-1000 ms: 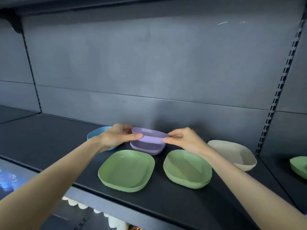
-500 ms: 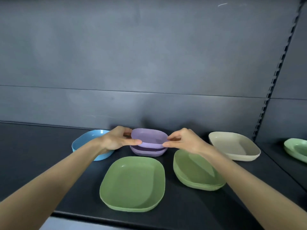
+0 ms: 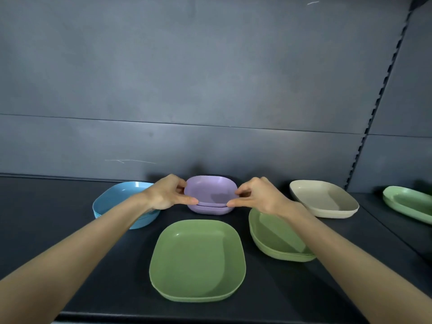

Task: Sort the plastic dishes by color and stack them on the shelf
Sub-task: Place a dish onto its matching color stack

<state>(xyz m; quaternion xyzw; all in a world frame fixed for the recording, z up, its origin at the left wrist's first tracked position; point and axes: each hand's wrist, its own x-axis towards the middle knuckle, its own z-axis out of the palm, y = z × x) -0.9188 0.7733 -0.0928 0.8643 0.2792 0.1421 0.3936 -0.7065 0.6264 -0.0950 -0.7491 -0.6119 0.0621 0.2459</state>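
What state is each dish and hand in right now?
top purple dish, upright on the purple stack, pinched at both side rims
purple stack, upright on the shelf
left hand, pinches the top dish's left rim
right hand, pinches its right rim
blue dishes, stacked, untouched
front green dish, single, upright
green stack, partly behind the right arm
cream dishes, stacked
far green dish, upright, cut off by the frame

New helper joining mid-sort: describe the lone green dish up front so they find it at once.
On the dark shelf, the back row runs blue dishes, purple stack, cream dishes. In front of the purple stack, which the left hand and right hand pinch, lies the green dish, nearest the front edge. Unlike the green stack to its right, it is single and no arm crosses it.
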